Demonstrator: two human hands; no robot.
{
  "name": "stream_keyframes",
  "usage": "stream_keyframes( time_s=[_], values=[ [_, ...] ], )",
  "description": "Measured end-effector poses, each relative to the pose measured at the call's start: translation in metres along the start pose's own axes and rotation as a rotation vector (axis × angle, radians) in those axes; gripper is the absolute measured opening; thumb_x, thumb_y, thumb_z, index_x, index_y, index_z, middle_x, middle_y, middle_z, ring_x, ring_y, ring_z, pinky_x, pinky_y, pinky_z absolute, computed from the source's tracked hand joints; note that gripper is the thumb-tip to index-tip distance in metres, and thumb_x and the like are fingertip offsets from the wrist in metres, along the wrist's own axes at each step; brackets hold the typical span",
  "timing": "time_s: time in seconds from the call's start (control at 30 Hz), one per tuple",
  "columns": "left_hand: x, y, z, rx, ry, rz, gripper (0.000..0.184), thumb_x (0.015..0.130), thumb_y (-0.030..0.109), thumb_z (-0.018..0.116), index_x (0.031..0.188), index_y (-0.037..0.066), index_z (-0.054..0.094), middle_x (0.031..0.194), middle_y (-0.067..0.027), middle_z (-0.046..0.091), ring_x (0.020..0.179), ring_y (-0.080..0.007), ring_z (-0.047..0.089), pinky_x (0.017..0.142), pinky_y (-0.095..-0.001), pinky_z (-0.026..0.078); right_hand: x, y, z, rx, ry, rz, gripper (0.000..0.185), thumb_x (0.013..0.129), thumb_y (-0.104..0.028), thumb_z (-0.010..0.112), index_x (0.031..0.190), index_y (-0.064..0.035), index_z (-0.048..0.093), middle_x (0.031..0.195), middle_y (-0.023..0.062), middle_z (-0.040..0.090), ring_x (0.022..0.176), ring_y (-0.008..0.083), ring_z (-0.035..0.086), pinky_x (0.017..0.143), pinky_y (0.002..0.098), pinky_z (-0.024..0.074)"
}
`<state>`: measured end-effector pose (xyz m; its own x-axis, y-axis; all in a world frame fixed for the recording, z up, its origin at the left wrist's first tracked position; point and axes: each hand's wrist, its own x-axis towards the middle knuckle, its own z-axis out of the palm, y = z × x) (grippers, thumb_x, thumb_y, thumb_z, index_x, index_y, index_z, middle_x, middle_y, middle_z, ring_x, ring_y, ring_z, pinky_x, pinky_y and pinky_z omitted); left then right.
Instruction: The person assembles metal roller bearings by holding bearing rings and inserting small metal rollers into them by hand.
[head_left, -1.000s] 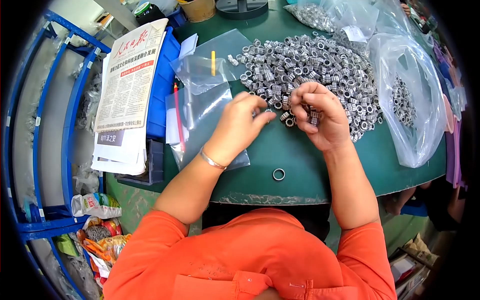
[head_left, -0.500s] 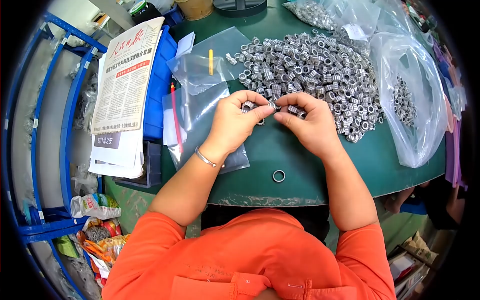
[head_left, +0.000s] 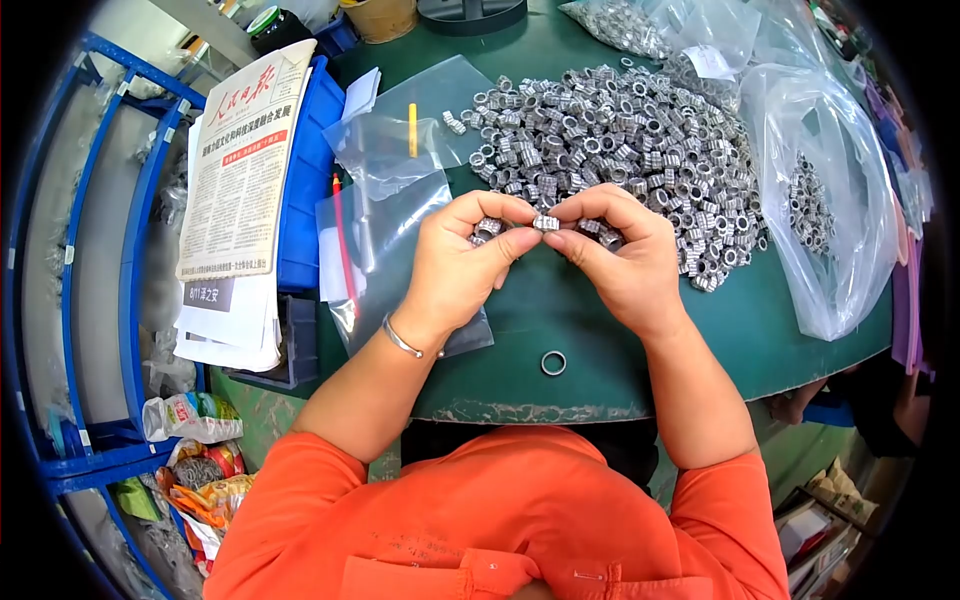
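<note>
A small ribbed metal ring point(head_left: 546, 223) is pinched between the fingertips of both hands above the green table. My left hand point(head_left: 468, 255) grips its left side with thumb and index finger; my right hand point(head_left: 625, 260) has the right side. More such rings show partly behind the curled fingers of each hand, but whether they are held or lie beyond cannot be told. Just past the hands spreads a large pile of the same rings point(head_left: 620, 140). Nearer my body, a single smooth, wider ring point(head_left: 553, 363) lies flat on the table.
Clear plastic bags point(head_left: 390, 215) lie to the left with a red pencil point(head_left: 345, 245) and a yellow stick point(head_left: 412, 130). Newspapers point(head_left: 240, 170) rest against a blue bin point(head_left: 308, 190). A large clear bag point(head_left: 825, 270) of rings is at right. A blue shelf point(head_left: 135, 250) stands left.
The pinched ring now shows more of its ribbed side between the fingertips. My hands have shifted slightly, and the whole view has moved a little.
</note>
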<state>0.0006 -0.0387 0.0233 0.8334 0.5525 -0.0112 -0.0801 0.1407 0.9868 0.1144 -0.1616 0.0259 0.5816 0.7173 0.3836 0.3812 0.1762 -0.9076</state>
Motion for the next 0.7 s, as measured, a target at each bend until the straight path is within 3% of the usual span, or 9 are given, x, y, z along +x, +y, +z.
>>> stream_keyframes(
  time_s=[0.07,0.23,0.27,0.33,0.47,0.53,0.6,0.67,0.7],
  values=[
    [0.000,0.001,0.001,0.005,-0.001,-0.008,0.014,0.074,0.000,0.066,0.087,0.002,0.060,0.083,-0.0031,0.060,0.057,-0.0060,0.052,0.048,-0.0173,0.041,0.000,-0.001,0.001,0.040,-0.005,0.052,0.015,0.069,-0.001,0.068,0.083,-0.0011,0.063,0.078,0.0066,0.060,0.071,0.0145,0.056,0.064,0.0253,0.0443],
    [-0.001,-0.001,0.000,0.290,0.032,0.339,0.010,0.073,-0.001,0.066,0.082,0.001,0.061,0.086,-0.0063,0.061,0.081,-0.0126,0.057,0.074,-0.0248,0.046,-0.001,-0.004,0.001,0.059,-0.006,0.124,0.019,0.070,-0.001,0.067,0.088,-0.0013,0.062,0.079,0.0062,0.060,0.074,0.0137,0.057,0.066,0.0254,0.0450],
    [0.000,-0.001,0.000,0.289,0.033,0.337,0.010,0.073,-0.001,0.066,0.082,0.001,0.061,0.086,-0.0063,0.061,0.081,-0.0126,0.057,0.074,-0.0248,0.046,0.000,-0.004,0.000,0.015,-0.026,0.044,0.019,0.070,-0.002,0.067,0.088,-0.0011,0.062,0.080,0.0062,0.060,0.074,0.0132,0.057,0.066,0.0251,0.0451],
    [0.001,0.000,0.000,0.427,0.022,0.555,0.010,0.073,-0.001,0.066,0.081,0.000,0.061,0.085,-0.0066,0.061,0.078,-0.0125,0.057,0.070,-0.0235,0.046,0.000,-0.002,-0.001,-0.028,-0.048,-0.034,0.019,0.071,-0.002,0.067,0.089,-0.0008,0.062,0.080,0.0062,0.060,0.075,0.0128,0.057,0.067,0.0248,0.0452],
    [-0.003,0.003,0.001,0.260,0.066,0.348,0.010,0.074,-0.001,0.065,0.082,0.000,0.061,0.083,-0.0059,0.061,0.077,-0.0123,0.057,0.068,-0.0237,0.046,-0.001,0.001,0.001,0.148,-0.017,0.178,0.015,0.074,-0.004,0.066,0.088,-0.0002,0.062,0.079,0.0048,0.060,0.073,0.0108,0.056,0.064,0.0231,0.0443],
    [-0.001,0.002,-0.001,0.259,0.104,0.322,0.008,0.078,0.001,0.063,0.086,0.001,0.060,0.083,-0.0047,0.060,0.054,-0.0033,0.047,0.044,-0.0146,0.034,-0.001,-0.002,0.000,0.180,-0.018,0.247,0.013,0.075,-0.005,0.065,0.087,-0.0004,0.062,0.078,0.0042,0.060,0.071,0.0093,0.055,0.062,0.0219,0.0438],
    [0.001,0.004,-0.006,0.357,0.144,0.299,0.009,0.076,0.001,0.064,0.085,0.001,0.060,0.080,-0.0047,0.060,0.057,-0.0068,0.051,0.048,-0.0178,0.039,0.001,-0.008,-0.003,0.424,-0.042,0.507,0.013,0.078,-0.006,0.064,0.089,-0.0006,0.062,0.077,0.0031,0.059,0.066,0.0061,0.052,0.053,0.0185,0.0403],
    [0.005,0.001,-0.012,0.768,-0.004,0.421,0.012,0.073,0.002,0.066,0.084,0.001,0.062,0.077,-0.0053,0.059,0.064,-0.0122,0.055,0.056,-0.0231,0.043,0.001,-0.005,-0.005,0.583,-0.048,0.570,0.014,0.079,-0.006,0.063,0.091,-0.0006,0.061,0.077,0.0034,0.058,0.064,0.0053,0.051,0.048,0.0169,0.0372],
    [0.003,0.005,-0.009,0.802,-0.055,0.260,0.017,0.068,0.003,0.068,0.084,0.002,0.063,0.075,-0.0069,0.058,0.070,-0.0176,0.057,0.064,-0.0276,0.044,0.001,-0.002,-0.007,0.742,-0.055,0.634,0.015,0.079,-0.006,0.062,0.094,-0.0005,0.060,0.078,0.0037,0.058,0.062,0.0044,0.049,0.044,0.0154,0.0341]
  ],
)
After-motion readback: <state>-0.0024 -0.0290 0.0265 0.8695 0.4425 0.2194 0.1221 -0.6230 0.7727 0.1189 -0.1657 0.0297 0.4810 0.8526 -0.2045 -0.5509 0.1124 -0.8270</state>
